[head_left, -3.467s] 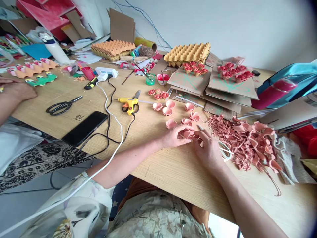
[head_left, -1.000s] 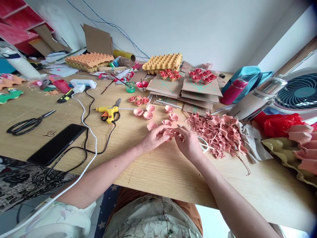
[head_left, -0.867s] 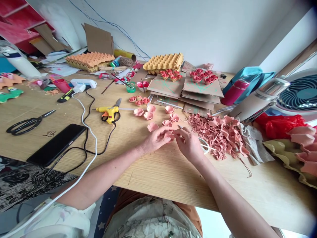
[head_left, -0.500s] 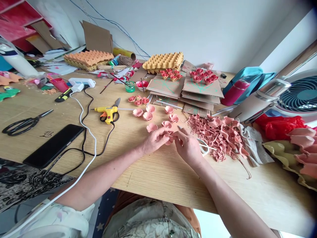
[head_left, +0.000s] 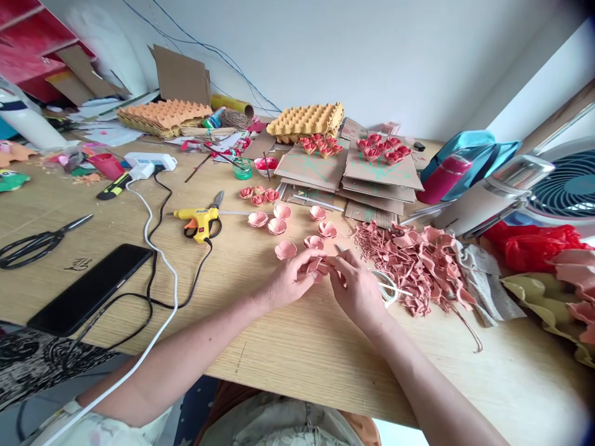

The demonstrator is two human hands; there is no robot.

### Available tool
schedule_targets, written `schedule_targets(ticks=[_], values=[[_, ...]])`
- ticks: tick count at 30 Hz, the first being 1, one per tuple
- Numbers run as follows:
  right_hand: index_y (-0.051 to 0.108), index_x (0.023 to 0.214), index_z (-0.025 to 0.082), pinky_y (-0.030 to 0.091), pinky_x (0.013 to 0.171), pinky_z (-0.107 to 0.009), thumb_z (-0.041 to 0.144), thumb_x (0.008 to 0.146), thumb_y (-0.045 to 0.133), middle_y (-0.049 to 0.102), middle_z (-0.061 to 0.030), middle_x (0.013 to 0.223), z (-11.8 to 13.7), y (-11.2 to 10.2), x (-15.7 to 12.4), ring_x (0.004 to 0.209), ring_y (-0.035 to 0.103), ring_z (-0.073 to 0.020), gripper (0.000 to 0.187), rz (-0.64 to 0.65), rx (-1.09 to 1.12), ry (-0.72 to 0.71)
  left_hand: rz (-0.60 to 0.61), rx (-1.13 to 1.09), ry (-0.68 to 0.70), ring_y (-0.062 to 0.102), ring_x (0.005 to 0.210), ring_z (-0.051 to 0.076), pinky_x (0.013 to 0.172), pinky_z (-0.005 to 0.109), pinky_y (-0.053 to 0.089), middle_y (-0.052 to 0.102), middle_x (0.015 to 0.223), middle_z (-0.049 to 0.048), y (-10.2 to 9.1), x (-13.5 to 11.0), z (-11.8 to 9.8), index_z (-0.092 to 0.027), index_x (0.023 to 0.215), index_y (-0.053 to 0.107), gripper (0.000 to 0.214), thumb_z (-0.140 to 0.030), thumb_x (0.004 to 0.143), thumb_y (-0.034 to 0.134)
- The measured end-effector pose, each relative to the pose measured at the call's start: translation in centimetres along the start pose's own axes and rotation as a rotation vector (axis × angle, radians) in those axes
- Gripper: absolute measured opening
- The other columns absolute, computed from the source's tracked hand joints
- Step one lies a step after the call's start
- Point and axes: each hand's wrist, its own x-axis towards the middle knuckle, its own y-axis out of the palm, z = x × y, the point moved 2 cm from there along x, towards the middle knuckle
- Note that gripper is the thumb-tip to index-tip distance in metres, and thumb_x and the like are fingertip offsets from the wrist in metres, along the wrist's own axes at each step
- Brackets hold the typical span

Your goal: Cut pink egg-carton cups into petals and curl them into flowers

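My left hand [head_left: 292, 279] is closed on a pink egg-carton flower cup [head_left: 315, 265], mostly covered by the fingers. Fingertips of my right hand [head_left: 357, 286] pinch the same cup from the other side, close above the table. Behind my right hand show the white looped handles [head_left: 389, 288] of what look like scissors, with a grey tip past the knuckles; whether they are held or lying there I cannot tell. Several loose pink flower cups [head_left: 285, 250] sit just beyond my hands. To the right lies a heap of pink carton scraps [head_left: 421, 266].
A yellow glue gun [head_left: 201, 223], black scissors [head_left: 41, 241], a phone [head_left: 90, 290] and trailing cables [head_left: 171, 272] lie to the left. Cardboard sheets [head_left: 379, 170] bearing red flowers, egg trays [head_left: 307, 121] and a paint jar [head_left: 242, 169] stand farther back. A flask [head_left: 497, 192] is at right.
The whole view has tilted slightly, so the table sits lower in the picture. Both hands remain together at the flower cup, with the fingers shifted a little.
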Motion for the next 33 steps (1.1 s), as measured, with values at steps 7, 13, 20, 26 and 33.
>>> schedule_targets(ticks=[7,13,20,26,33], values=[[0.067,0.105,0.025,0.040,0.060,-0.023,0.018,0.093,0.050,0.059,-0.0023,0.091,0.00,-0.09,0.07,0.062,0.054,-0.0106,0.022,0.024,0.059,0.013,-0.007,0.102,-0.110,0.068,0.093,0.018,0.082,0.029,0.057,0.065,0.110,0.0086,0.25,-0.23,0.33,-0.017,0.122,0.054,0.035,-0.018,0.087,0.057],[0.068,0.102,0.025,0.041,0.060,-0.023,0.020,0.093,0.051,0.058,-0.0027,0.091,-0.09,0.23,0.07,0.064,0.054,-0.0115,0.019,0.045,0.101,0.023,-0.026,0.018,-0.137,0.066,0.087,0.016,0.080,0.028,0.057,0.064,0.097,0.0047,0.42,-0.23,0.26,-0.017,0.119,0.056,0.032,-0.020,0.087,0.058],[0.069,0.103,0.025,0.036,0.060,-0.024,0.020,0.095,0.046,0.055,-0.0039,0.088,0.20,0.26,0.09,0.069,0.053,-0.0137,0.025,-0.029,-0.115,-0.143,-0.048,-0.095,-0.197,0.064,0.080,0.014,0.077,0.029,0.059,0.061,0.091,0.0034,0.24,-0.01,-0.08,-0.014,0.116,0.060,0.029,-0.018,0.088,0.054],[0.067,0.110,0.024,0.041,0.063,-0.024,0.022,0.096,0.047,0.056,-0.0032,0.089,0.15,0.15,0.31,0.067,0.055,-0.0125,0.025,-0.033,0.024,-0.050,-0.092,0.125,-0.092,0.063,0.098,0.019,0.092,0.033,0.051,0.069,0.101,0.0070,-0.29,-0.18,0.56,-0.015,0.122,0.063,0.033,-0.016,0.091,0.050],[0.066,0.111,0.025,0.045,0.069,-0.025,0.021,0.094,0.049,0.055,-0.0026,0.088,-0.46,0.30,0.30,0.066,0.055,-0.0128,0.025,0.012,0.083,0.000,-0.043,0.061,-0.055,0.066,0.096,0.018,0.088,0.030,0.053,0.068,0.108,0.0079,0.25,-0.18,0.67,-0.016,0.122,0.058,0.032,-0.018,0.091,0.052]])
